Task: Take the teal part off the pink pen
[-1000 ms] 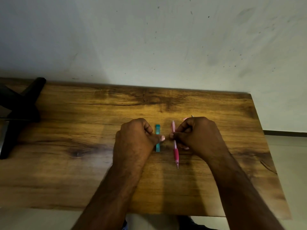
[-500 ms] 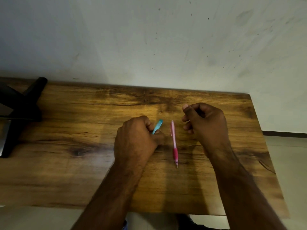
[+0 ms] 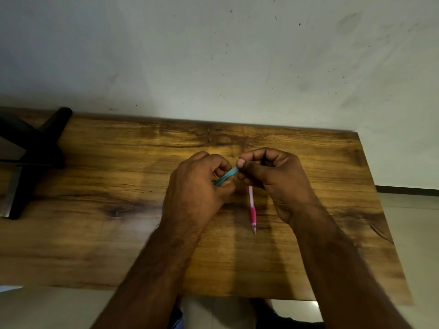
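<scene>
Pink pen [image 3: 251,208] lies on the tabletop [image 3: 95,233], tip toward 6 o'clock, upper end hidden under the right hand [image 3: 273,179], same spot as a second ago. Just beyond it at 12, the left hand [image 3: 197,186] has lifted the small teal strip [image 3: 225,176] off the wood and grips it with curled fingers, and the right hand, away from it half a second ago, has come back and pinches its far end. Black stand [image 3: 35,150] at far 9 o'clock; strip now held between both hands, looks like it's being worked or pulled.
</scene>
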Tool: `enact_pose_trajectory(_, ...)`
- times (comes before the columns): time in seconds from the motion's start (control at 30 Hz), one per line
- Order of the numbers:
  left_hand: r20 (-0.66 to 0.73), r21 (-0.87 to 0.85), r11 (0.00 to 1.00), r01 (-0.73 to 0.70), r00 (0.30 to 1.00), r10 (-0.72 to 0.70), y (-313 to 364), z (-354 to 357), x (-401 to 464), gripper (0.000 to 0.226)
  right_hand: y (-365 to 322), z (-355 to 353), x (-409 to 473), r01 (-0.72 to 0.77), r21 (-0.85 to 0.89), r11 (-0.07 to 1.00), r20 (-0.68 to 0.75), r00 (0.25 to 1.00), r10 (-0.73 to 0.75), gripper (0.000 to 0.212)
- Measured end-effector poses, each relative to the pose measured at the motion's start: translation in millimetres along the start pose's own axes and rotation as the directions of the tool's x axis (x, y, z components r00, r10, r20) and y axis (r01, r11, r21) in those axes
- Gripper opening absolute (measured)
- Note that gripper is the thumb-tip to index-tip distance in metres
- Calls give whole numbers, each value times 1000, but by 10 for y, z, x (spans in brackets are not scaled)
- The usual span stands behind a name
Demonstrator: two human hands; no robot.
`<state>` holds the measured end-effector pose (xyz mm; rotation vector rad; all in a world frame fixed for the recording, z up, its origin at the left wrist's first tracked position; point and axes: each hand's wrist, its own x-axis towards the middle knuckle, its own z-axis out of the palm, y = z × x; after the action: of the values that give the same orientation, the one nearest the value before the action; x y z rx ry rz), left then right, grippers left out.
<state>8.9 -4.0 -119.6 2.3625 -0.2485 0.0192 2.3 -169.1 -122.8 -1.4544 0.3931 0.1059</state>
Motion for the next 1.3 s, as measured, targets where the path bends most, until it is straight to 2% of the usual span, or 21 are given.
enact_pose_trajectory(0.37,16,10,1000,-27,999,27,-28,11,40,20,45,3,27,-49,21,999,-71,996,51,7)
enact_pose_trajectory(0.53,16,26,1000,-12,1000,12,-98,-48,32,21,-1,-86,45,-25,58,998,-159,987,34,8)
enact_pose_trajectory(0.6,-7,21,1000,-4,1000,5,-122,-78,25,20,4,-74,25,-9,-32,999,-121,993,5,7)
enact_pose_trajectory(0.67,-35,12,1000,4,999,-3,-135,-103,21,19,48,-3,8,7,-206,978,-60,998,-20,5)
enact_pose_trajectory(0.77,-72,15,1000,13,997,-12,-151,-130,23,21,138,140,-2,77,-454,888,29,997,-72,13)
enact_pose_trajectory(0.83,-84,32,999,19,996,-16,-165,-134,27,22,188,201,-7,174,-629,757,108,985,-136,16)
enact_pose_trajectory(0.9,-87,43,999,20,996,-16,-185,-138,26,21,221,240,-30,253,-731,634,193,968,-163,16)
enact_pose_trajectory(1.1,-81,39,999,9,997,-6,-233,-152,21,22,225,309,-53,282,-847,450,232,959,-164,15)
enact_pose_trajectory(1.3,-60,27,1000,11,998,-9,-237,-143,35,24,207,324,-63,299,-859,415,241,952,-187,23)
